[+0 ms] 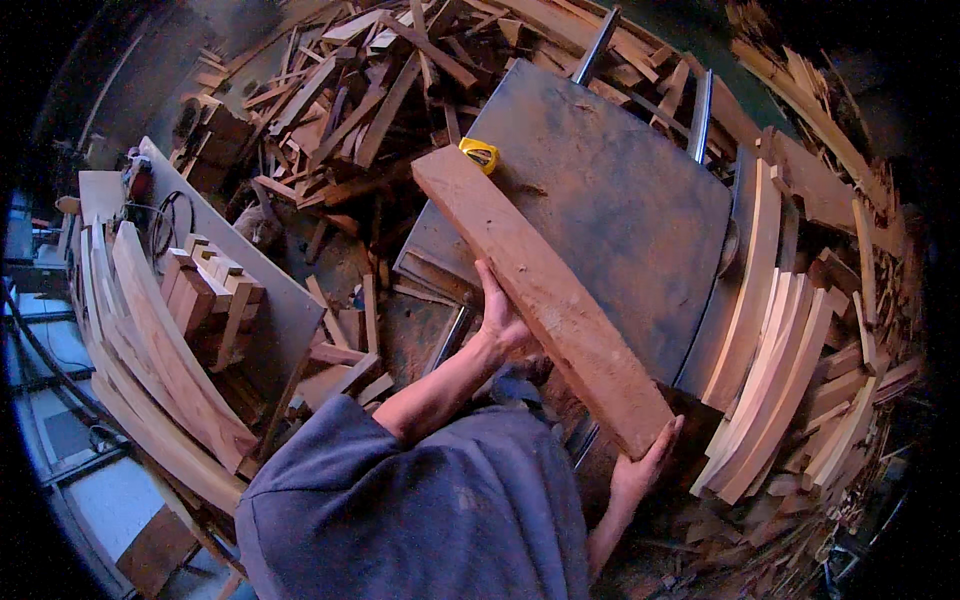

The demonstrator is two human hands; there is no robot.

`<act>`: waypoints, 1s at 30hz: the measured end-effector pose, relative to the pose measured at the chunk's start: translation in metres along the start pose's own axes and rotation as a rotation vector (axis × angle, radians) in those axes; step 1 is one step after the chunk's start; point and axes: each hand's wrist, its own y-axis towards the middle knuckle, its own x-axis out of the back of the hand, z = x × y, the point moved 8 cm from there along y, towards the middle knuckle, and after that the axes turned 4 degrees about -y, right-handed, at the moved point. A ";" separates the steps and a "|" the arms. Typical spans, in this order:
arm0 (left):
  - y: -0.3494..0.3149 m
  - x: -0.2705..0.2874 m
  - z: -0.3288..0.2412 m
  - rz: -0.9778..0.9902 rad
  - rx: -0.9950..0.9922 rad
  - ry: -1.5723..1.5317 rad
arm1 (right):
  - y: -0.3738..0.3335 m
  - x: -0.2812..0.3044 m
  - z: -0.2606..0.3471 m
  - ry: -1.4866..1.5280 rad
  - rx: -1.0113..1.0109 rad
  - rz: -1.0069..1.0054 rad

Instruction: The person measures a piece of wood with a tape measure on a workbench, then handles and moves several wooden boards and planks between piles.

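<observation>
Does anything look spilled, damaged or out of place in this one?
Mainly the wood offcuts: they lie in a jumbled heap beyond and left of the grey table, at all angles, unlike the strips lined up to its right. Brown dust also smears the table. No clear damage shows.

Reddish-brown plank (545, 297); yellow-and-black tape measure (480, 154)
</observation>
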 end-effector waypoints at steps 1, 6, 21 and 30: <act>-0.011 -0.014 0.010 -0.036 0.065 -0.091 | -0.001 0.001 -0.004 -0.004 0.081 -0.059; -0.028 -0.019 0.027 -0.196 0.055 0.003 | 0.011 0.022 0.000 0.133 0.251 -0.051; -0.023 -0.045 0.111 0.781 -0.614 2.513 | 0.109 -0.041 -0.249 0.987 -0.848 0.074; 0.083 -0.017 0.057 0.812 -0.993 2.984 | 0.123 -0.080 -0.278 0.896 -0.937 0.146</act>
